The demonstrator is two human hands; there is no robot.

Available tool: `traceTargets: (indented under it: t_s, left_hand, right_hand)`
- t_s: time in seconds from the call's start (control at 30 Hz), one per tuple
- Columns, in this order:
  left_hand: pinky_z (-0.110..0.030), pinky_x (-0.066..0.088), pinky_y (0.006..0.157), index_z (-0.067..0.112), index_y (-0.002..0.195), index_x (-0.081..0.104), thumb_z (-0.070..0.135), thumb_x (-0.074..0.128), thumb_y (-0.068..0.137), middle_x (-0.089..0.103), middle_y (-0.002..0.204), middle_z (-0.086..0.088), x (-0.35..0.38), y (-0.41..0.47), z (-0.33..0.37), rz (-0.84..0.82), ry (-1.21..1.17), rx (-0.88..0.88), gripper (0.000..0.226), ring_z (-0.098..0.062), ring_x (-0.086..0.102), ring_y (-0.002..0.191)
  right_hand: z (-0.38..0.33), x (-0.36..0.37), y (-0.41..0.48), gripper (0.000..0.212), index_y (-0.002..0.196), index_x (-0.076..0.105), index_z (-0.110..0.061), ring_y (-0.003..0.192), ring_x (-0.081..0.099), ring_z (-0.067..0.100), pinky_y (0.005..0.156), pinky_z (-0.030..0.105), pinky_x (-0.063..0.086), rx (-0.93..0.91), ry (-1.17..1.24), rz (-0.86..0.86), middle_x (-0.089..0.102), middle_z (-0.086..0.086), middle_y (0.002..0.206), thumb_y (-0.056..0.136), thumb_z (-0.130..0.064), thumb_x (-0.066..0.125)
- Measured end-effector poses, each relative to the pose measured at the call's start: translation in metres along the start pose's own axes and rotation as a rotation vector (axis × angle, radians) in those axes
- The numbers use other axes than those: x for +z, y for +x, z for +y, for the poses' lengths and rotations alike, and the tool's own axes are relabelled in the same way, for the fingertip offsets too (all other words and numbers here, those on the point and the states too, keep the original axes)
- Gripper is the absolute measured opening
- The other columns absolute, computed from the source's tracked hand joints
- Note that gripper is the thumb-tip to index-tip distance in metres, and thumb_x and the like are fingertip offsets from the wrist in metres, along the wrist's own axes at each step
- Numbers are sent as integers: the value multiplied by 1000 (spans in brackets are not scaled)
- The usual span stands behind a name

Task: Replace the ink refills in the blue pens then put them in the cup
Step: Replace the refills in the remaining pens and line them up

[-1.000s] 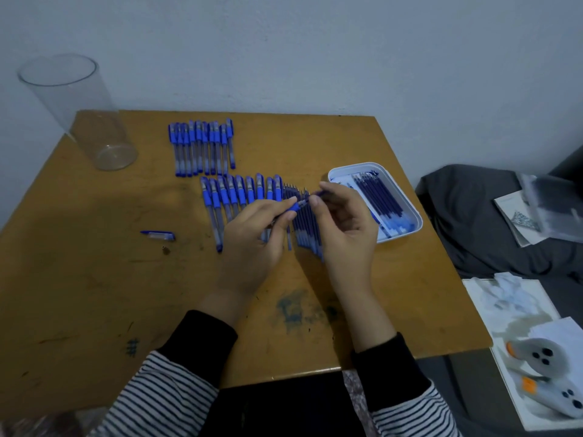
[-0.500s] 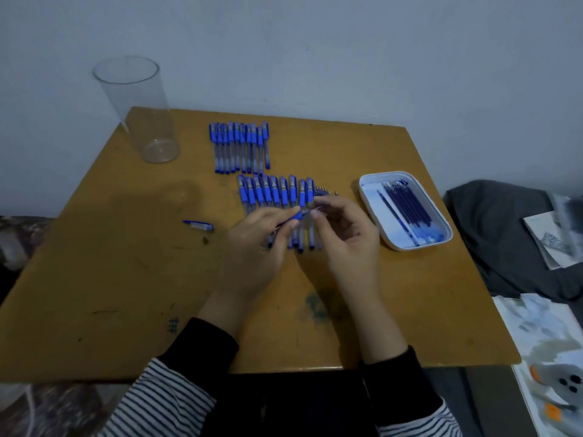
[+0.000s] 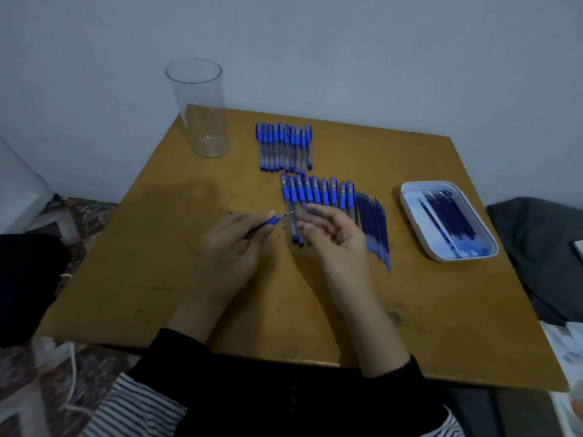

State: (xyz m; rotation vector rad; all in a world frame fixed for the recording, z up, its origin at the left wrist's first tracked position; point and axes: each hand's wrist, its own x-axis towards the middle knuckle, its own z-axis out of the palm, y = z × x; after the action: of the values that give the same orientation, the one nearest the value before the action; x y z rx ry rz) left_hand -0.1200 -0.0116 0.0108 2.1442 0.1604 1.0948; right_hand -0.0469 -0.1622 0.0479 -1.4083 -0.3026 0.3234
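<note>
My left hand (image 3: 230, 247) grips a blue pen (image 3: 272, 220) whose thin metal tip points right. My right hand (image 3: 334, 244) hovers just right of that tip, fingers loosely curled, with nothing visibly in it. A clear plastic cup (image 3: 202, 115) stands upright at the table's far left corner with nothing in it. A far row of capped blue pens (image 3: 284, 146) lies behind a nearer row of pens (image 3: 315, 192). Loose refills (image 3: 373, 228) lie right of the nearer row. A white tray (image 3: 407, 209) at the right holds several dark refills (image 3: 448, 212).
A small blue cap (image 3: 231, 213) peeks out behind my left hand. The wooden table (image 3: 142, 263) stands against a pale wall. Dark cloth (image 3: 542, 247) lies off the table's right edge, with papers (image 3: 564, 357) below it. A dark shape (image 3: 28, 279) sits at the left.
My hands have come apart: the right hand has let go of the pen and the left hand has carried it leftward. My head view has shifted, so the table sits further right.
</note>
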Motion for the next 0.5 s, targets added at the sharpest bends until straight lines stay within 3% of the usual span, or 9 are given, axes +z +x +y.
traceTargets:
  t_s: [0.17,0.33,0.5]
  left_hand:
    - [-10,47,83,3,108,76,7,72,90,72,101,-1,-27,-7,-17,40,59,-54,18,7,63,95]
    - [-11,48,81,5,110,75,4,72,91,69,102,3,-44,-8,-28,22,112,-48,20,7,62,94]
    - [-10,46,80,5,111,75,6,72,91,70,102,2,-48,-11,-34,33,125,-52,20,5,62,95]
  right_hand:
    - [20,28,-3,21,106,69,-14,94,68,6,84,20,54,4,-212,-46,72,-2,101,92,1,61]
    - [32,52,-2,13,103,68,-14,78,63,-6,72,14,51,15,-300,-73,67,-10,86,92,-7,66]
    - [41,63,4,18,107,69,-13,79,63,3,76,19,55,-38,-485,-45,67,-5,88,89,-11,69]
